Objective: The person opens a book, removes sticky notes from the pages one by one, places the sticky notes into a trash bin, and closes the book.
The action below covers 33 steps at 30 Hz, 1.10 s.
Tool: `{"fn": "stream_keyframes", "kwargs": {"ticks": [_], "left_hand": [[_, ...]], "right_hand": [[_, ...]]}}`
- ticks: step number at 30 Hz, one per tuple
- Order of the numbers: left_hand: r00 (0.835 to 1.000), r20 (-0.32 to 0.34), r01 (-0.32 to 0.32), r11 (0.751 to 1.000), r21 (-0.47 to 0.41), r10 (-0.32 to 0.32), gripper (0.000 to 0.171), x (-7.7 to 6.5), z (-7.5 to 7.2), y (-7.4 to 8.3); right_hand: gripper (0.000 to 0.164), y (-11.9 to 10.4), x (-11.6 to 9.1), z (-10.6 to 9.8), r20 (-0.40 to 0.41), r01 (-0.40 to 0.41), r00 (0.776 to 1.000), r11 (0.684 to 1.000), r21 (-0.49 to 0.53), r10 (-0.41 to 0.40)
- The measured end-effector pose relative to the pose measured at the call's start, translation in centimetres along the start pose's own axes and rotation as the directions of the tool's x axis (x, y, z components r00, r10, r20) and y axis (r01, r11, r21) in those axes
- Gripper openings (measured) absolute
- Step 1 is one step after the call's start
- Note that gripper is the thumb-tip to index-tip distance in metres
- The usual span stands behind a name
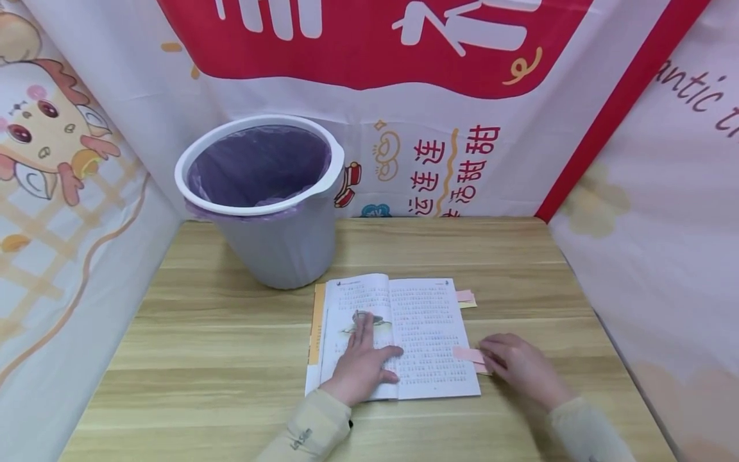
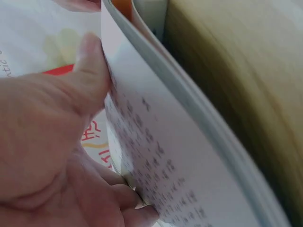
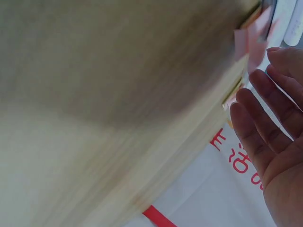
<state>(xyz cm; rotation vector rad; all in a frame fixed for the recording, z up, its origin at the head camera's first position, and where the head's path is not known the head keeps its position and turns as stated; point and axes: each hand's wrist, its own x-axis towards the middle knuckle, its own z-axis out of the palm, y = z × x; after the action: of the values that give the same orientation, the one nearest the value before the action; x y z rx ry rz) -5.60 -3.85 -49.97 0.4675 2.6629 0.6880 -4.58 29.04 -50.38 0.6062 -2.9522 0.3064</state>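
Note:
An open book (image 1: 426, 321) lies on the wooden table, printed text on both pages and a picture on the left one. My left hand (image 1: 362, 369) rests on the left page, fingers spread, thumb toward the spine. In the left wrist view, the thumb (image 2: 92, 64) touches the printed page (image 2: 147, 137). By the book's right edge, my right hand (image 1: 519, 362) pinches the outer end of a pink sticky tab (image 1: 466, 354), which overlaps the right page. Close to these fingers in the right wrist view are pink tabs (image 3: 241, 43).
Other pink and yellow tabs (image 1: 465, 298) stick out from the upper right page edge. A grey bin (image 1: 283, 247) with a purple liner (image 1: 260, 167) stands behind the book to the left. Printed cloth hangs around the table (image 1: 231, 359) at the back and sides.

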Motion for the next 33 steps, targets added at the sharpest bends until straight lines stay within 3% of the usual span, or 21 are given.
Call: {"fn": "stream_keyframes", "kwargs": {"ticks": [8, 18, 33], "left_hand": [[1.0, 0.0, 0.015, 1.0, -0.026, -0.015, 0.056, -0.12, 0.21, 0.1], [1.0, -0.005, 0.007, 1.0, -0.015, -0.007, 0.055, -0.01, 0.58, -0.12], [1.0, -0.012, -0.006, 1.0, 0.002, 0.006, 0.055, -0.19, 0.27, -0.02]], "right_hand": [[0.03, -0.18, -0.1, 0.5, 0.018, -0.047, 0.999, 0.999, 0.011, 0.047], [0.035, -0.69, -0.33, 0.84, -0.023, -0.029, 0.999, 0.999, 0.021, 0.029], [0.028, -0.82, -0.21, 1.11, -0.063, 0.095, 0.993, 0.994, -0.047, -0.098]]}}
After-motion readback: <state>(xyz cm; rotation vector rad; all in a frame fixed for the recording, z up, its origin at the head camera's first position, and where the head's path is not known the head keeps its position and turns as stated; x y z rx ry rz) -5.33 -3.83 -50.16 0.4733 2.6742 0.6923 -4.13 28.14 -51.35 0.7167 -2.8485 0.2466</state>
